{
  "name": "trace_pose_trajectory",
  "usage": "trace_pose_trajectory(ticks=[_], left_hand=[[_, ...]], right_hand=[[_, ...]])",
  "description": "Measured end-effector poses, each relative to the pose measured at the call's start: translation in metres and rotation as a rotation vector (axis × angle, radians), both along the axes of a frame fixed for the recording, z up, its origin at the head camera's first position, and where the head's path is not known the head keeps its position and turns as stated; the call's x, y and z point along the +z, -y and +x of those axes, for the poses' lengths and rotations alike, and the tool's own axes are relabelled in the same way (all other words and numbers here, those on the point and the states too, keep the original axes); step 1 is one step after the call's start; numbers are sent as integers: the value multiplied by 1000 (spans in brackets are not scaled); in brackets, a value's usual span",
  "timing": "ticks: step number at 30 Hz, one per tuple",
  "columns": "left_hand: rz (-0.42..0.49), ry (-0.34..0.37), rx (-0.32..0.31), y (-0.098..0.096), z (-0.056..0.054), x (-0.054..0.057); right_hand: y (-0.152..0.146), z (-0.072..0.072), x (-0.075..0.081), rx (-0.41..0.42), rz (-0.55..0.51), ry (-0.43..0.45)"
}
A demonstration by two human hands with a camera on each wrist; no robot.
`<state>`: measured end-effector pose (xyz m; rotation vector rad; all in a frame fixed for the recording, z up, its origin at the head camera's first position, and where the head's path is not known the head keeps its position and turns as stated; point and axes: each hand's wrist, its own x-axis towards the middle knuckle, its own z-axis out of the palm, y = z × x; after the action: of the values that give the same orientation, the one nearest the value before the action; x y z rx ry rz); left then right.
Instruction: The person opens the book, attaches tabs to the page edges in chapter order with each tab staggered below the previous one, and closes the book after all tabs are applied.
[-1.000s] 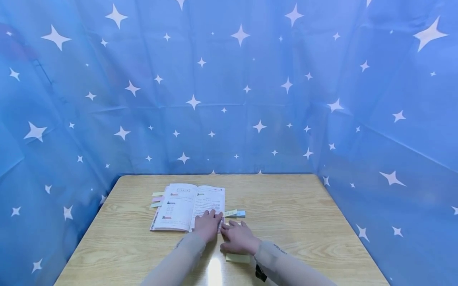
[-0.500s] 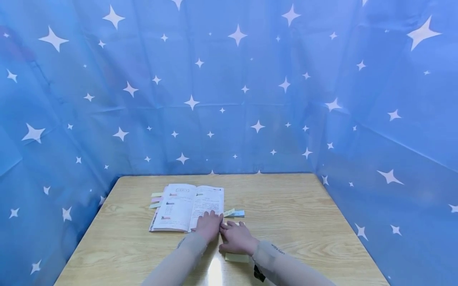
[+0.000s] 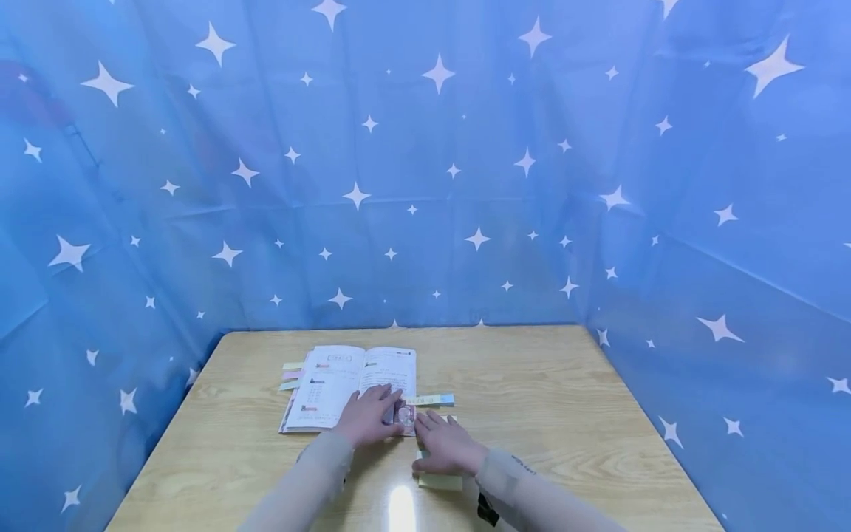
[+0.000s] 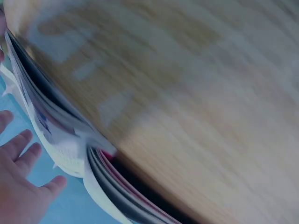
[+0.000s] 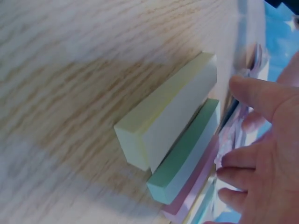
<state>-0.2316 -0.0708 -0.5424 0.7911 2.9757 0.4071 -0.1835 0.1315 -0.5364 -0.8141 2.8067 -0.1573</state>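
An open book [image 3: 332,384] lies on the table, with colored paper tabs [image 3: 291,375] sticking out of its left edge. A yellow tab [image 3: 420,401] and a blue tab [image 3: 448,400] jut from its right side. Over the lower right page is my left hand [image 3: 366,417], fingers loosely extended; beside its thumb shows a patterned colored patch [image 3: 405,415]. My right hand [image 3: 448,445] hovers or rests, fingers extended, just right of the book above sticky-note pads. In the right wrist view a yellow pad [image 5: 182,102], a green pad [image 5: 187,154] and a pink pad [image 5: 191,184] stand beside that hand.
The wooden table [image 3: 532,414] extends to both sides and behind the book. A blue curtain [image 3: 412,162] with white stars surrounds its back and sides. Light glares off the table [image 3: 402,506] near the front.
My left hand has shifted left from the page's right edge, uncovering the patterned patch. The yellow tab now lies straighter, along the blue one. My right hand has barely moved.
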Motion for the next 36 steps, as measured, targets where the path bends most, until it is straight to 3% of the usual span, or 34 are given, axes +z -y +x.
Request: trace_pose_trajectory(ticks=[7,15,36], left_hand=[[3,30,-29,13,-5,9],[-13,79,-2,18,-8,5],[34,10,-36,29,-13,-6]], right_hand=[[-6,-2,5,-21,-32,24],[-7,-2,2,-33,-30,35],[-6,-2,5,-37,-26,41]])
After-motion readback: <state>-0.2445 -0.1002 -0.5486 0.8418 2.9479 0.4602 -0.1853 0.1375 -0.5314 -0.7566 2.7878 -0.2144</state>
